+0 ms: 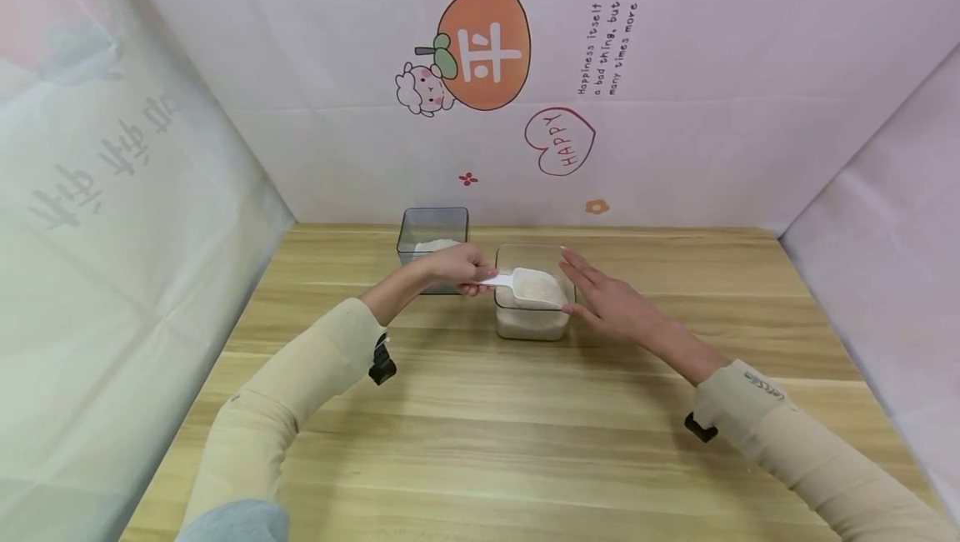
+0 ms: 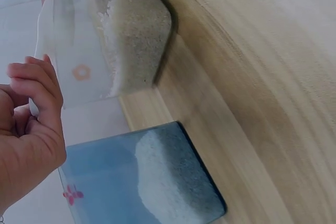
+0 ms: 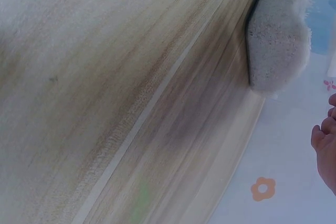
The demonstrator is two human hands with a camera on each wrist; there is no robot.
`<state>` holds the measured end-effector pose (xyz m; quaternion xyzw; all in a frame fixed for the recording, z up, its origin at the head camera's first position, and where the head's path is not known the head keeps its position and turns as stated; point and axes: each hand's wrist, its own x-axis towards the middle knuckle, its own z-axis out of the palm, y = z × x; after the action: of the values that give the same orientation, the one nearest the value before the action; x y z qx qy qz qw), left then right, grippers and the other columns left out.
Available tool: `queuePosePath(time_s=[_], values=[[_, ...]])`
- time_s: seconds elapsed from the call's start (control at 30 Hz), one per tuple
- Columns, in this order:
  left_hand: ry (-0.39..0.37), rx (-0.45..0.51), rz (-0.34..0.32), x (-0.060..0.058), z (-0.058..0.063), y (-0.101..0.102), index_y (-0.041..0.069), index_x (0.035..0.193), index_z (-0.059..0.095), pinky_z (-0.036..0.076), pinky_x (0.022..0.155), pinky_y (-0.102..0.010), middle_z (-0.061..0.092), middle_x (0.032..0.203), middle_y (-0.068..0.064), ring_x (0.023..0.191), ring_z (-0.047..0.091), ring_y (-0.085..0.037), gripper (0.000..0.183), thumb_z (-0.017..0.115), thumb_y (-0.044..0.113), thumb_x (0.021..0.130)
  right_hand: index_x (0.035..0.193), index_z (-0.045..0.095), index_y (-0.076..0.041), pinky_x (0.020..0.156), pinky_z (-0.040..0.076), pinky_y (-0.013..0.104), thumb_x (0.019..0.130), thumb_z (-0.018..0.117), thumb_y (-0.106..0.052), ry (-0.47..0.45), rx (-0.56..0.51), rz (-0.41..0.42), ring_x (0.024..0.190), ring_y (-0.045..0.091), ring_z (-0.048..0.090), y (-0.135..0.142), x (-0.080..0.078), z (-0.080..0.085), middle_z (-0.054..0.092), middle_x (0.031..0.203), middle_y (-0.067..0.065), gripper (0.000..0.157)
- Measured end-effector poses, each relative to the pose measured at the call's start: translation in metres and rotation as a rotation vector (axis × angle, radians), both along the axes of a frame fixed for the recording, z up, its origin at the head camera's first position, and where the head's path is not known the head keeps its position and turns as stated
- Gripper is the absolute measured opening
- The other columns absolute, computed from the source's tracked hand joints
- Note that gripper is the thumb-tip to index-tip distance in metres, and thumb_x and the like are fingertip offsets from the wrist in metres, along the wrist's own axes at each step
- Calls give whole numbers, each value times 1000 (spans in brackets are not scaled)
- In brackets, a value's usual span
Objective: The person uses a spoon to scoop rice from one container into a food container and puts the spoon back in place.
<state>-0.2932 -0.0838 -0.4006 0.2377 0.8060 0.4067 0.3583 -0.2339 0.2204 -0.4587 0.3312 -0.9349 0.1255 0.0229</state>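
Note:
My left hand (image 1: 456, 265) grips the handle of a white plastic scoop (image 1: 505, 280). The scoop's bowl, with pale grain in it, is over the mouth of a clear square container (image 1: 531, 327). That container holds off-white grain (image 2: 139, 40) that looks like rice, heaped unevenly against its wall. At the container's right rim is my right hand (image 1: 613, 302), its fingers extended; whether they touch the wall is unclear. Behind my left wrist a blue-tinted container (image 1: 432, 229), partly covered by that hand, holds white grain (image 2: 163, 177).
Both containers stand near the back of a wood-grain table (image 1: 480, 442). A white printed backdrop (image 1: 337, 108) rises behind the table, with pale sheets at the left (image 1: 150, 275) and right (image 1: 885, 217). Dark devices (image 1: 382, 363) are strapped at the wrists.

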Motion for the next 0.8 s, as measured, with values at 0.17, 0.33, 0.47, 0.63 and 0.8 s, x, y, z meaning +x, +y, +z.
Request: queuePosePath(time_s=[0.17, 0.33, 0.47, 0.63, 0.8], values=[[-60, 50, 35, 3, -2, -6, -1, 79, 65, 39, 50, -17, 58, 63, -1, 53, 49, -5, 34, 47, 11, 106, 156, 23, 1, 102, 47, 54, 103, 53, -39, 9, -4, 2, 128, 38, 56, 0, 1, 0, 14, 166, 18, 74], [-106, 75, 62, 6, -1, -12, -7, 93, 68, 47, 54, -16, 62, 72, -2, 59, 56, -5, 28, 48, 9, 105, 156, 24, 2, 97, 50, 54, 102, 54, -38, 16, -12, 15, 121, 37, 61, 0, 2, 0, 16, 165, 20, 74], [-106, 97, 96, 9, 3, -18, -13, 103, 66, 51, 57, -17, 65, 76, -5, 62, 61, -6, 27, 48, 6, 104, 155, 24, 2, 96, 51, 53, 103, 54, -38, 25, -14, 24, 118, 37, 62, 0, 2, 0, 16, 165, 20, 73], [-102, 124, 132, 10, 12, -28, -14, 105, 64, 51, 58, -16, 66, 77, -5, 63, 62, -8, 26, 46, 6, 105, 155, 26, 3, 94, 51, 54, 103, 52, -37, 47, -23, 34, 122, 39, 60, 0, 2, -1, 17, 164, 22, 71], [-94, 132, 176, 9, 23, -41, -13, 112, 62, 51, 58, -18, 64, 80, -7, 63, 61, -10, 28, 44, 7, 106, 154, 27, 4, 95, 51, 54, 104, 52, -38, 59, -25, 36, 123, 40, 58, 1, 1, -2, 19, 164, 23, 70]])
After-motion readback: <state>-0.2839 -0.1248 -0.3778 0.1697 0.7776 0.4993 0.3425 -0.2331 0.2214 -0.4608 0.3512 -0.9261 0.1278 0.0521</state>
